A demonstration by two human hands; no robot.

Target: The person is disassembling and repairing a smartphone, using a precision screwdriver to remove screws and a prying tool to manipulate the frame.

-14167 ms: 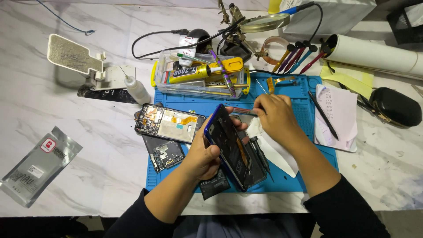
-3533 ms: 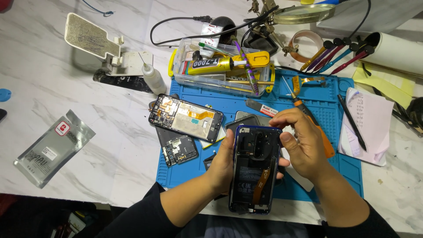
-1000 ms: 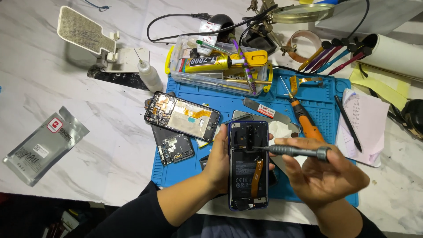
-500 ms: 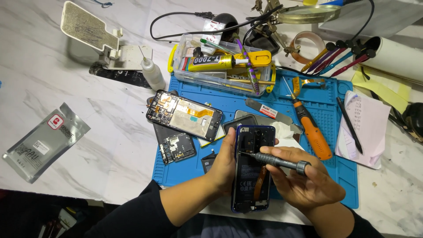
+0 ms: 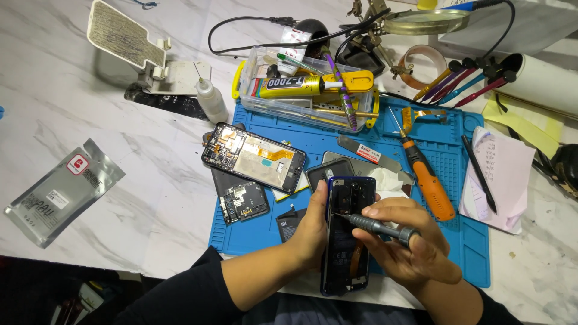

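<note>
An opened dark blue phone (image 5: 347, 241) with bare internals lies lengthwise over the near edge of the blue work mat (image 5: 457, 253). My left hand (image 5: 313, 225) grips its left side, thumb up along the edge. My right hand (image 5: 409, 247) holds a grey metal screwdriver (image 5: 376, 227) nearly flat, its tip touching the phone's upper inside near the camera area. Both sleeves are black.
A second opened phone frame (image 5: 253, 157) and a small circuit board (image 5: 244, 201) lie left on the mat. An orange-handled screwdriver (image 5: 424, 174), a clear parts tray (image 5: 301, 90) with a yellow glue tube, a dropper bottle (image 5: 212, 103), a notepad (image 5: 500, 174) and a silver pouch (image 5: 60, 189) surround them.
My right hand brought the grey screwdriver from above the phone's right side down onto its upper inside. The left hand kept hold of the phone, which stayed in place.
</note>
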